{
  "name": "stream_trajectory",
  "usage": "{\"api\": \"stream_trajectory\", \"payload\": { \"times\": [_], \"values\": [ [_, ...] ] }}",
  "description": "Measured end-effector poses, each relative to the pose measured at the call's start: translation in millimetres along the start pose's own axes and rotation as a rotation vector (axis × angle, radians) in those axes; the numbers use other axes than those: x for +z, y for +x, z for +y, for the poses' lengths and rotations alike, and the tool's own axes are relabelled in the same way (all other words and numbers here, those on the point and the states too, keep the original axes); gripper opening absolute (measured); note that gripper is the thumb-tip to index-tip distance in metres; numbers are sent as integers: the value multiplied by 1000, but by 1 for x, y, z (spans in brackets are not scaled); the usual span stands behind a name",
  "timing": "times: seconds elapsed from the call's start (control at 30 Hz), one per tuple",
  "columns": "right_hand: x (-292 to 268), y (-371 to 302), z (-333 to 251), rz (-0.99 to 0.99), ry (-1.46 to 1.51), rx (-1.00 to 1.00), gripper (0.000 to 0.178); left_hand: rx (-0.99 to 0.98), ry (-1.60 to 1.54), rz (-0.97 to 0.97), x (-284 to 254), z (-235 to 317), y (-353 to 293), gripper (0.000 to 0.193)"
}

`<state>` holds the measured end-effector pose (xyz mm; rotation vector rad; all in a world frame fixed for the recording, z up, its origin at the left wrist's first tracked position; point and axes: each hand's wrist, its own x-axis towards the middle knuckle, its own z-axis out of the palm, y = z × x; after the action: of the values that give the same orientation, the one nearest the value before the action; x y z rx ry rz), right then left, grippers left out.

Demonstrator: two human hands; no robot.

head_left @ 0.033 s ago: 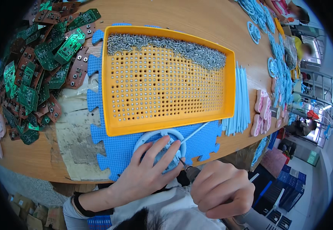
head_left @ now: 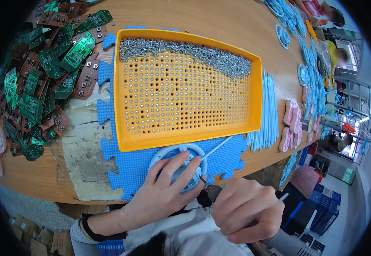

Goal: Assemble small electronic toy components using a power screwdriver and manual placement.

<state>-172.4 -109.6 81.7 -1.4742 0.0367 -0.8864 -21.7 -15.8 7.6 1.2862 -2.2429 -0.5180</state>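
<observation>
A light blue round plastic housing (head_left: 165, 151) with a ring-shaped rim lies on the blue foam mat (head_left: 130, 169). My left hand (head_left: 162, 187) grips it from above, fingers reaching across its inside and covering much of it. My right hand (head_left: 248, 210) is closed round a grey power screwdriver (head_left: 212, 191), whose thin bit points at the housing's right side beside my left hand. Exactly where the tip meets the housing is hard to see. A thin light blue stick (head_left: 216, 147) slants out from the housing's upper right.
Beyond the housing stands a yellow tray (head_left: 187, 140) with a perforated plate and many silver screws (head_left: 185, 49). Circuit boards (head_left: 44, 81) are heaped at left. Light blue sticks (head_left: 264, 115) and pink parts (head_left: 295, 119) lie at right. Other people (head_left: 331, 16) are at the far right.
</observation>
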Motion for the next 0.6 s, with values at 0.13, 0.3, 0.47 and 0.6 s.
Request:
{"api": "stream_trajectory", "payload": {
  "times": [0.13,0.3,0.47,0.6],
  "values": [
    [-15,18,16,-176,231,40,9,-33,-49,20,-1,-3,-2,23],
    [-24,49,-12,-179,193,-83,12,-11,-64,50,2,7,9,26],
    [-35,69,0,-103,-319,-148,56,19,60,-38,0,4,10,32],
    [-43,75,16,-55,-273,43,69,-4,33,-36,4,2,9,36]
  ]
}}
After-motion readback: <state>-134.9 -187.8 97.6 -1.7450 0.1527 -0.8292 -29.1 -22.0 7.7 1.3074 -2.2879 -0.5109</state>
